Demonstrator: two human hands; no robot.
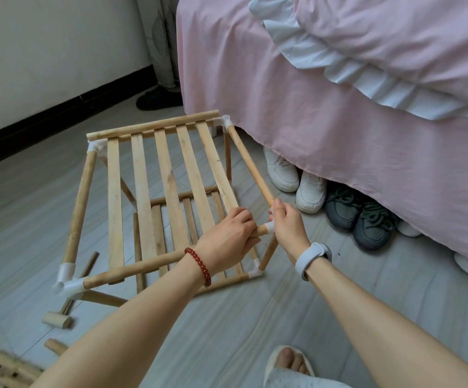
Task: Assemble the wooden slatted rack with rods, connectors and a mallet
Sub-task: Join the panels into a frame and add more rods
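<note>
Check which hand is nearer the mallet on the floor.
Left. The left hand grips the front rod of the rack, up and right of the mallet. The right hand grips the corner connector, farther right.

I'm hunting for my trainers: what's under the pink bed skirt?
Under the pink bed skirt a white pair of trainers and a grey pair poke out. Their heels, and anything deeper, are covered.

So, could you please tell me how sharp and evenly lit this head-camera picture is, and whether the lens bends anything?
Head view: soft, even daylight, no glare, only faint shadows under the rack; both hands and the mallet are sharp; the slats at the bottom left corner are blurred; the wide lens stretches the forearms and bows the wall's dark skirting.
</note>
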